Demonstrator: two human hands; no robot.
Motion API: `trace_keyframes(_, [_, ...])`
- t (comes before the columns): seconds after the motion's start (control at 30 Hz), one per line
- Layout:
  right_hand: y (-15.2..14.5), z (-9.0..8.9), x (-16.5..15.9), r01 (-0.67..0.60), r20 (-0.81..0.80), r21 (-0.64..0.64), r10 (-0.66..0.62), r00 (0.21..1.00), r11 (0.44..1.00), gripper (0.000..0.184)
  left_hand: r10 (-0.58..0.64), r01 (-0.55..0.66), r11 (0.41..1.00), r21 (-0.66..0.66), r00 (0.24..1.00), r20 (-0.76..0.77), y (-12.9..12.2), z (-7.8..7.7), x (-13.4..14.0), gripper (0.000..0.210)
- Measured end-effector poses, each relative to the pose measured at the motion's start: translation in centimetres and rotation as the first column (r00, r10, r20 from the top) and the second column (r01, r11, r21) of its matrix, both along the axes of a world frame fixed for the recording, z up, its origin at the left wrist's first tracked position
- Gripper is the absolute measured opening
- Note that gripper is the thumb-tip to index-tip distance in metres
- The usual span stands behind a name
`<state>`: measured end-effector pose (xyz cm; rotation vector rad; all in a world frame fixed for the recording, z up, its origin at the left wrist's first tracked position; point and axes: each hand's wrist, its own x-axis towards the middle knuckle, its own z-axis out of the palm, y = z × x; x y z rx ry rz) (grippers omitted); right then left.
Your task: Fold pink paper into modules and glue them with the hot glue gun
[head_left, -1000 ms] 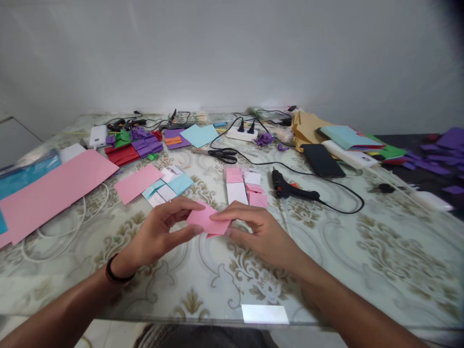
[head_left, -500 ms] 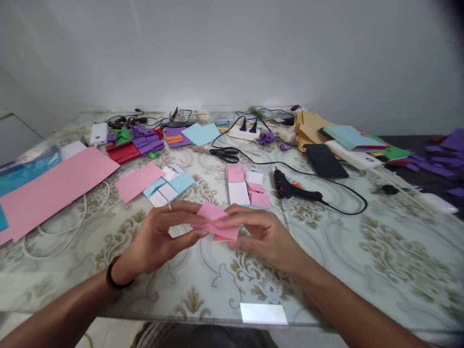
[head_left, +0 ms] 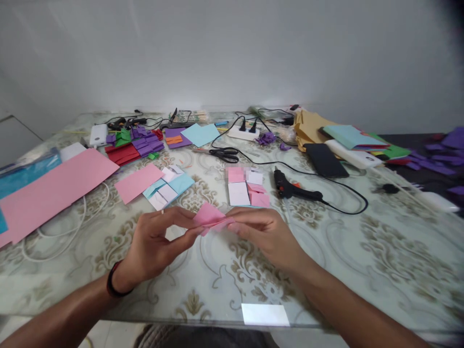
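Note:
A small folded piece of pink paper [head_left: 210, 216] is held above the table between both hands. My left hand [head_left: 157, 240] pinches its left end between thumb and fingers. At the right end, my right hand [head_left: 266, 234] grips it the same way, thumb in front. The paper shows a crease across its middle, with a flap standing up behind. Just beyond the hands lie folded white, blue and pink paper pieces [head_left: 238, 193] and, further left, a similar blue and white group [head_left: 170, 186] beside a pink sheet [head_left: 138, 182].
A black glue gun [head_left: 295, 186] with a looping cord lies to the right, near a black phone [head_left: 325, 160]. Scissors [head_left: 224, 153] and a white power strip [head_left: 243, 132] are further back. Large pink sheets [head_left: 58, 191] cover the left side, above a white cable [head_left: 84, 217].
The pink paper has tilted and bent along its crease, showing more of its edge. My right thumb has moved up onto its front, and my left fingers have shifted slightly.

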<state>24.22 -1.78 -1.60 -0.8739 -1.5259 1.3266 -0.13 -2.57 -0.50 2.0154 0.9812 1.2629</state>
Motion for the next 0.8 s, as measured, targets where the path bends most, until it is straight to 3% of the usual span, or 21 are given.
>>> trace_keyframes(0.2, [-0.07, -0.24, 0.0, 0.023, -0.005, -0.06, -0.024, 1.0, 0.998, 0.016, 0.069, -0.069, 0.997, -0.023, 0.997, 0.02, -0.1, -0.42, -0.04, 0.012])
trace_keyframes(0.43, [-0.16, -0.43, -0.42, -0.08, -0.064, -0.037, 0.078, 0.995, 0.996, 0.012, -0.006, 0.02, 0.996, 0.086, 0.987, -0.159, -0.38, 0.33, 0.2, 0.014])
trace_keyframes(0.67, [-0.39, -0.27, -0.53, -0.041, -0.064, -0.004, 0.04, 0.997, 0.999, 0.006, -0.118, 0.119, 0.993, 0.0, 0.987, -0.109, -0.36, 0.22, 0.16, 0.013])
trace_keyframes(0.8, [-0.46, -0.22, -0.67, 0.002, -0.083, -0.007, -0.003, 0.997, 1.0, 0.009, -0.083, 0.083, 0.997, -0.008, 0.992, -0.099, -0.35, 0.25, 0.13, 0.012])
